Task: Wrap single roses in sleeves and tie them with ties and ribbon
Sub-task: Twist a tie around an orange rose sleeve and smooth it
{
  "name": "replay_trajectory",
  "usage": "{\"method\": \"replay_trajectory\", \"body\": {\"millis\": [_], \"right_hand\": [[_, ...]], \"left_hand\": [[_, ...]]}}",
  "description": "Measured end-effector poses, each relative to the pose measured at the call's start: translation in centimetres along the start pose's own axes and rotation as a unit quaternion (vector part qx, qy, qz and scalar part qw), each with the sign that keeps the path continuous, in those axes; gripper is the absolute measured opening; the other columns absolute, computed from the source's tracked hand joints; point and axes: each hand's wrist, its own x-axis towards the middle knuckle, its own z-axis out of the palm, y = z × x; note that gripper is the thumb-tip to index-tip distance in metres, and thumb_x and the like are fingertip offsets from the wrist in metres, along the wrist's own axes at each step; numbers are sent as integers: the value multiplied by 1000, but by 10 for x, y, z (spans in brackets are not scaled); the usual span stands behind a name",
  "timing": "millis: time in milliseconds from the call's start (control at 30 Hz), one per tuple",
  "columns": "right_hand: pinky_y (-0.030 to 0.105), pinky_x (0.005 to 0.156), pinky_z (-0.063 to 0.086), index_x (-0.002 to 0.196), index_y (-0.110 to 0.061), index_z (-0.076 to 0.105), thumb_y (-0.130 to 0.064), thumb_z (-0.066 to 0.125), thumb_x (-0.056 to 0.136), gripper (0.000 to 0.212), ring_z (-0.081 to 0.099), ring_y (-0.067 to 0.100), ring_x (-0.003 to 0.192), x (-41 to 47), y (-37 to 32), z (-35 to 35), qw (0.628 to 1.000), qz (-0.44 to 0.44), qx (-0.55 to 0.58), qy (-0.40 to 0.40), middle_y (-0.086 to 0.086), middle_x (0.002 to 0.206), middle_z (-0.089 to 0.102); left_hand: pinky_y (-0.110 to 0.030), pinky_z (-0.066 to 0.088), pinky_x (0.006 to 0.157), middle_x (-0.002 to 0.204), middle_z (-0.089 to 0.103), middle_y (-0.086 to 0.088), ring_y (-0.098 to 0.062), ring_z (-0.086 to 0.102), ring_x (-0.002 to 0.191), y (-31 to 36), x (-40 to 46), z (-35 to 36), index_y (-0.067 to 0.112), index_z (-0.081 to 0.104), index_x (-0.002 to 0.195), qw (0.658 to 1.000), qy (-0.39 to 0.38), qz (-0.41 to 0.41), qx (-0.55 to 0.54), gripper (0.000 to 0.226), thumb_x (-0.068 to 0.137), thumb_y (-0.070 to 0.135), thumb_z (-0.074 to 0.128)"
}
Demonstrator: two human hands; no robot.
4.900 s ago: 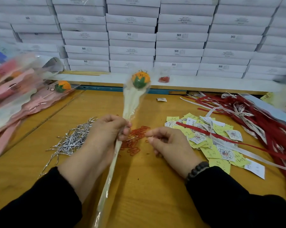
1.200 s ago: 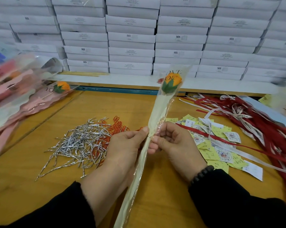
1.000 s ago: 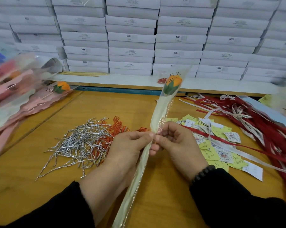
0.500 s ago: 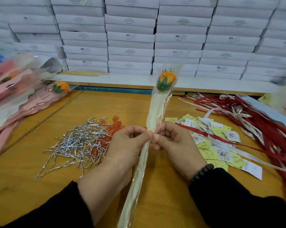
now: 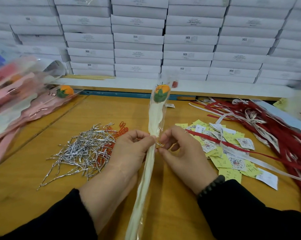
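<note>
While the left hand (image 5: 129, 149) grips the sleeved rose (image 5: 159, 94) at its gathered neck above the wooden table (image 5: 25, 179), the right hand (image 5: 180, 149) pinches what looks like a silver twist tie (image 5: 159, 144) there, with loose silver ties (image 5: 83, 149) heaped left and red ribbons (image 5: 276, 129) right.

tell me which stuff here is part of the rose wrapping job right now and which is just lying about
In use: left hand, right hand, sleeved rose, silver tie.

Lying about: silver tie pile, yellow tags, red ribbons, white boxes, finished roses.
</note>
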Motion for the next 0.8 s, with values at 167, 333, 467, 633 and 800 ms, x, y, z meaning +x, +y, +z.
{"method": "replay_trajectory", "body": {"millis": [167, 333, 467, 633, 800], "right_hand": [[31, 68, 49, 92, -14, 61, -10, 61, 87, 6, 54, 14, 78, -3, -3, -3, 983, -98, -153, 14, -3, 87, 57], [37, 58, 52, 88, -6, 67, -11, 60, 86, 9, 58, 23, 69, -3, -3, -7, 972, -144, -185, 18, 6, 80, 62], [22, 69, 46, 87, -14, 64, -15, 56, 91, 9, 53, 7, 75, -1, -1, -6, 998, -47, -44, -8, -3, 81, 59], [20, 58, 45, 72, -18, 58, -10, 52, 92, 22, 51, 3, 55, 3, -1, -5, 969, 138, 199, -48, -8, 61, 53], [23, 49, 38, 67, -8, 55, -2, 43, 92, 29, 42, 10, 45, 6, -2, -7, 847, 271, 441, -119, 0, 53, 46]], "left_hand": [[-14, 37, 36, 43, 54, -3, -8, 47, 33, 0, -1, -1, 6, 56, 67, 1000, -12, -1, 7, 17, 81, -1, 63], [-13, 37, 36, 42, 54, -2, -7, 48, 33, 0, -2, -1, 6, 57, 67, 1000, -15, -1, 9, 17, 80, -1, 64], [-16, 38, 37, 49, 55, -4, -8, 48, 37, -1, -2, -1, 10, 57, 66, 999, -21, 7, 23, 19, 79, 1, 66], [-17, 41, 42, 54, 57, -1, -8, 53, 44, -2, -2, -2, 12, 59, 70, 997, -45, 30, 47, 14, 80, 6, 67], [-19, 45, 41, 58, 60, -11, -14, 57, 43, -2, -3, -1, 6, 57, 75, 996, -76, 32, 27, 10, 81, 1, 64]]}}
